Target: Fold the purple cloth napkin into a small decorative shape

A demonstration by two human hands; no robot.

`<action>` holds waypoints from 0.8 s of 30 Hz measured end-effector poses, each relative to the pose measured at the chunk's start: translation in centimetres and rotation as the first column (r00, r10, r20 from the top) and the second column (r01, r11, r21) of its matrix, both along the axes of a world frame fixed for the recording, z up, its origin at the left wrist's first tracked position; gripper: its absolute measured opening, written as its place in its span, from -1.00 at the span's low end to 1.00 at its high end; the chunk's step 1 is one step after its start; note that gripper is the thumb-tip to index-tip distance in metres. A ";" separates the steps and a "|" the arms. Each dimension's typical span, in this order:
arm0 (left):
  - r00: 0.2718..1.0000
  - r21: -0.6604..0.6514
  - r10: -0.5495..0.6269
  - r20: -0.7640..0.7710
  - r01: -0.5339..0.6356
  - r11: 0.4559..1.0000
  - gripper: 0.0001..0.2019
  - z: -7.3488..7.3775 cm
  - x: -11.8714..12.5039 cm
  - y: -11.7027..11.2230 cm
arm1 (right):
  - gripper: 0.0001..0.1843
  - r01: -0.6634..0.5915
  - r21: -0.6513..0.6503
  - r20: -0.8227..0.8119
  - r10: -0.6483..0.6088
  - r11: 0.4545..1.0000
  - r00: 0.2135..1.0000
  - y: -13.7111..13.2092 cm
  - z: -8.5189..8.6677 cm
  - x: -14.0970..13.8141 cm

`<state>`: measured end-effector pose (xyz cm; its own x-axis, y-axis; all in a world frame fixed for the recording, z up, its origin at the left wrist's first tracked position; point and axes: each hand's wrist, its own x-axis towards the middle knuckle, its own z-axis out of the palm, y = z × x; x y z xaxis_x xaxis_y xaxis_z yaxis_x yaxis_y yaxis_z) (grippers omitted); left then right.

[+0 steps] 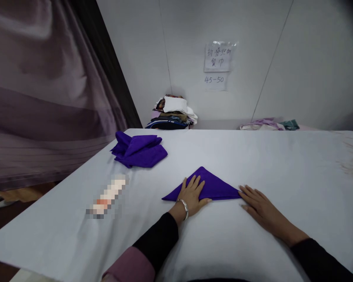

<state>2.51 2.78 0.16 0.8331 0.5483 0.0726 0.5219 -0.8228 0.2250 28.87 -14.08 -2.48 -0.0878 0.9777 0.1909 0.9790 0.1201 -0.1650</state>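
A purple cloth napkin lies flat on the white-covered table, folded into a wide triangle with its peak pointing away from me. My left hand rests on the left half of the napkin, palm down with the fingers spread. A silver bracelet circles that wrist. At the napkin's right corner, my right hand lies flat with stretched fingers, the fingertips touching or just beside the tip. The part of the napkin under my left hand is hidden.
A crumpled purple cloth sits at the table's back left. Nearer me is a pixelated, blurred-out object. Beyond the back edge are a pile of folded clothes and more fabric. A curtain hangs at left; handwritten paper is on the wall.
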 end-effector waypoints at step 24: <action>0.997 0.016 0.006 -0.076 -0.004 1.000 -0.20 0.3 0.1 0.0 | -0.41 0.044 0.054 -0.073 -0.040 0.998 0.997 3.0 6.5 -2.9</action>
